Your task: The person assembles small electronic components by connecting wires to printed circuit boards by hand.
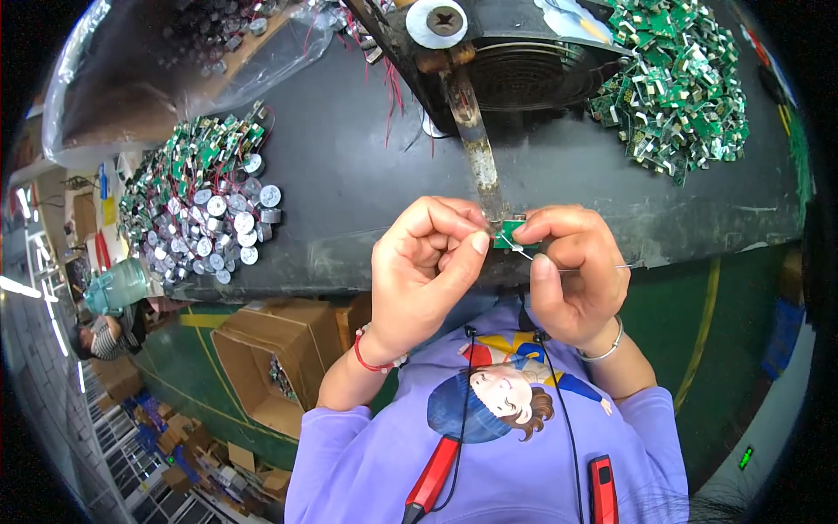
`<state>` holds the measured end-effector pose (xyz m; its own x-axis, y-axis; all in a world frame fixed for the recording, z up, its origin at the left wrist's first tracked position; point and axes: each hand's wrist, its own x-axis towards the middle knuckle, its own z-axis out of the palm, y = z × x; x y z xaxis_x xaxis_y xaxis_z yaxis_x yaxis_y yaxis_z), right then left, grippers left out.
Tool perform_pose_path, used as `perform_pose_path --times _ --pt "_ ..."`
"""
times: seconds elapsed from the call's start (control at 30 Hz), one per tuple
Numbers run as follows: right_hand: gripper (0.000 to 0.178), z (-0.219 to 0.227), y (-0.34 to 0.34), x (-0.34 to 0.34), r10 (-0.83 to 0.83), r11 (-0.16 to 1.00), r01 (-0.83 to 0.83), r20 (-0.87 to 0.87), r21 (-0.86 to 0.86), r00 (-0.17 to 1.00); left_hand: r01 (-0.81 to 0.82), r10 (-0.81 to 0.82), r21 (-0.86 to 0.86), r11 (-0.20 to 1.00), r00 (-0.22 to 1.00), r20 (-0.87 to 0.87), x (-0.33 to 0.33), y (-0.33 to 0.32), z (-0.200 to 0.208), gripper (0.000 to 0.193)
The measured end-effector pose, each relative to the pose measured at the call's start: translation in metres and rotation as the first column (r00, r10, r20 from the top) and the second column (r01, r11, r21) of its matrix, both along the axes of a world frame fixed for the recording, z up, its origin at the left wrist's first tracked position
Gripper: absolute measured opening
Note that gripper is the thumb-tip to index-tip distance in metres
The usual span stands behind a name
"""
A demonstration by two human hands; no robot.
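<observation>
While sweeping in from the far left, caught a person (109, 339) in a striped top beside a translucent bluish jug (120, 286), well beyond the table (332, 192). Met next, on that dark surface, a heap of green boards and silvery discs (196, 210) threaded with red wires, just in front of a clear plastic bag (78, 122). Glanced down to an open cardboard box (234, 349) on the green floor (179, 362). Then came to the left hand (428, 271), red bracelet (371, 360) at the wrist: found thumb and forefinger drawn almost together at the left edge of a small green circuit board (511, 234); could not tell whether gripping anything. Followed a scuffed metal bar (476, 144) slanting down from a big screw and washer (438, 24) to the board; saw that board near the table's front edge, right between both hands. Noted a black ribbed round device (532, 79) behind. Reached the right hand (576, 271), forefinger on the board's right side, other fingers closed with the thumb around a thin pale wire (628, 266) trailing out to the right. Wound up at the upper right on a second heap of green boards (676, 87), piled high.
</observation>
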<state>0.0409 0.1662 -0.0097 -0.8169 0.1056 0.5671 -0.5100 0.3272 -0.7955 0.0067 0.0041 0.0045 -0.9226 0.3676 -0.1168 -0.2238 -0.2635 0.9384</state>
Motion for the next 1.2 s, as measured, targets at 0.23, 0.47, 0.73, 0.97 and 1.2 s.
perform_pose_path --times 0.23,0.47,0.73,0.97,1.2 --pt "0.012 0.001 0.0 0.004 0.042 0.999 -0.04 0.08 -0.019 0.996 0.005 -0.006 -0.06 0.998 1.0 -0.023 0.003 -0.004 -0.001 0.007" --pt "0.003 -0.017 0.017 0.018 0.009 1.0 -0.006 0.097 -0.027 0.995 -0.436 0.051 -0.523 0.732 0.801 -0.597 -0.045 -0.068 0.023 0.005" --pt "0.008 -0.023 0.023 0.049 -0.07 0.991 0.049 0.166 0.124 0.984 -0.562 -0.435 -0.672 0.482 0.512 -0.741 -0.115 -0.071 0.037 0.024" --pt "0.005 -0.009 0.01 0.032 0.055 0.991 -0.066 0.091 0.114 0.994 -0.467 -0.445 -0.737 0.488 0.594 -0.67 -0.166 -0.03 -0.013 0.023" --pt "0.01 -0.017 0.024 0.046 -0.008 0.999 -0.001 0.175 0.048 0.985 -0.3 -0.417 -0.861 0.41 0.778 -0.469 -0.036 -0.049 0.008 0.017"
